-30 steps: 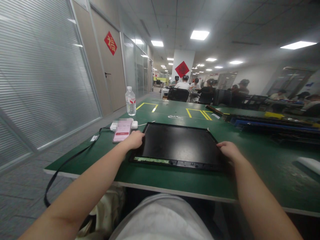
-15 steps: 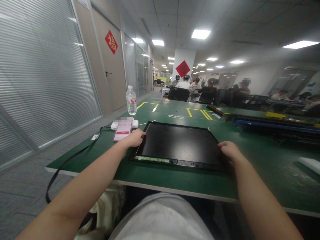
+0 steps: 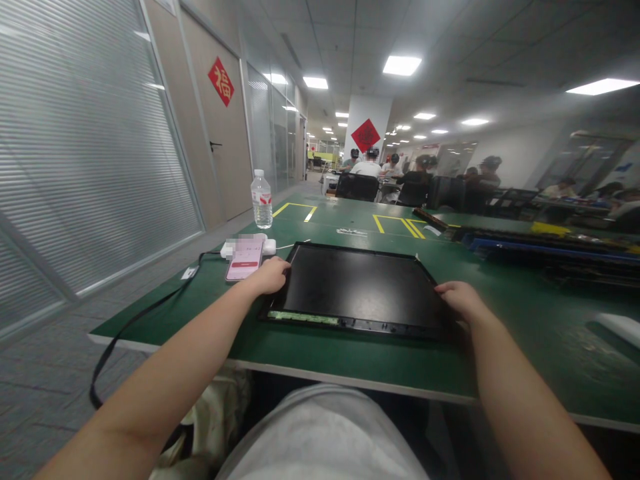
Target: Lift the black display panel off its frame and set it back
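A flat black display panel in a dark frame lies face up on the green table in front of me. Along its near edge runs a green circuit strip on the left half. My left hand grips the panel's left edge, thumb on top and fingers partly hidden. On the opposite side, my right hand is closed around the right edge, its lower fingers out of sight.
A phone lies by a white power strip left of the panel, with a water bottle behind. Dark frame parts are piled at right, near a white object. Several people sit at tables beyond.
Both hands stay on the panel's side edges, and the panel lies practically where it was. Only a tiny shift of the camera shows.
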Tool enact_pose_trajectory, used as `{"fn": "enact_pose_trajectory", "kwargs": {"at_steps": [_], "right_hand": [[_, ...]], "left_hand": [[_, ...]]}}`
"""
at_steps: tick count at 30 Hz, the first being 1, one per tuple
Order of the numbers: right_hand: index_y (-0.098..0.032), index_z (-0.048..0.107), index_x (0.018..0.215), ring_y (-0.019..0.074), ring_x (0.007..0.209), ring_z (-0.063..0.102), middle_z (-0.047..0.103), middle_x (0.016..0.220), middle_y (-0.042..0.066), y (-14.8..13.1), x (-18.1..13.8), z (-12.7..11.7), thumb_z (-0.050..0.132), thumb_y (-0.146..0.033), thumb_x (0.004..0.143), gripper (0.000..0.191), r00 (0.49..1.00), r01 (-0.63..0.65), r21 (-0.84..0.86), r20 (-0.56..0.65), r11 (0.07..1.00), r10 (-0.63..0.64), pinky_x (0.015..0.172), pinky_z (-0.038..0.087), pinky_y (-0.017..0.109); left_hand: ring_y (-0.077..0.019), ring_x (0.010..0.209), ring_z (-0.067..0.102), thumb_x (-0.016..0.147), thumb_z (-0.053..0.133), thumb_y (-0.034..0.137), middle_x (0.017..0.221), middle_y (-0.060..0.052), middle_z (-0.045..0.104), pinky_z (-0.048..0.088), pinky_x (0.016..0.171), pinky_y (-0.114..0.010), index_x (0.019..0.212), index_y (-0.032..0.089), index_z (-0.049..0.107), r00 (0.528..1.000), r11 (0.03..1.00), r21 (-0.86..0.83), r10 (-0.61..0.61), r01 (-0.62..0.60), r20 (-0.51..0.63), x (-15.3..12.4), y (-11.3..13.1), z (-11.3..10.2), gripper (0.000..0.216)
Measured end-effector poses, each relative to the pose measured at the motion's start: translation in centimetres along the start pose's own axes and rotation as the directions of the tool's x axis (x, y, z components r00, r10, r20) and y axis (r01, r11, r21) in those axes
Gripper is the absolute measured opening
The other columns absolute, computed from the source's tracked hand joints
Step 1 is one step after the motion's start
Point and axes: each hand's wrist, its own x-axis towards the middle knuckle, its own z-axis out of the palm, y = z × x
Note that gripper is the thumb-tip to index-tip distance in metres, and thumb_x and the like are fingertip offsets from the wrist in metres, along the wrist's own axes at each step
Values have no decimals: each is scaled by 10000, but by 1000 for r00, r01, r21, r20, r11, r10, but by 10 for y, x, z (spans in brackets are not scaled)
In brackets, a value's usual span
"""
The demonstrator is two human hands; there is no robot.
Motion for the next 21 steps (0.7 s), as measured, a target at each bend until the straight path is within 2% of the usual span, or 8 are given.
{"fn": "enact_pose_trajectory", "kwargs": {"at_steps": [5,10,13,16,21], "right_hand": [[-124,747,973,175,592,630,727,810,97,1,1,1,542,-10,668,384,999,-33,29,34,999,32,596,480,272],[-151,762,882,198,704,654,737,897,106,-5,-3,1,552,-17,649,341,999,4,-61,-47,998,-7,643,486,276],[-156,762,877,211,737,659,736,907,109,-6,-3,2,556,-31,666,320,999,10,-102,-46,995,-15,666,487,285],[-166,766,878,212,729,659,736,887,105,-4,0,2,566,-39,665,319,999,9,-105,-51,994,-14,675,488,291],[-172,771,887,223,745,666,739,891,106,3,8,4,563,-45,662,331,998,22,-91,-50,996,-26,681,493,300]], "left_hand": [[-266,1229,572,785,447,85,1310,-164,624,413,1057,-317,1241,131,680,1000,999,28,-24,23,9,-1,4,-3,514],[-279,1240,567,807,441,105,1330,-132,631,370,1087,-340,1290,136,649,1000,999,42,-16,15,25,-3,7,-6,527],[-279,1260,555,799,442,94,1365,-144,602,388,1067,-325,1343,117,601,998,997,-69,-36,39,44,-3,5,-5,567],[-294,1250,567,739,486,73,1346,-138,618,424,1031,-336,1300,149,639,996,969,-230,-84,87,23,-3,3,-3,587],[-361,1115,640,562,589,21,1169,-115,721,468,974,-424,1038,233,774,976,802,-585,-204,120,-79,-4,1,-3,553]]}}
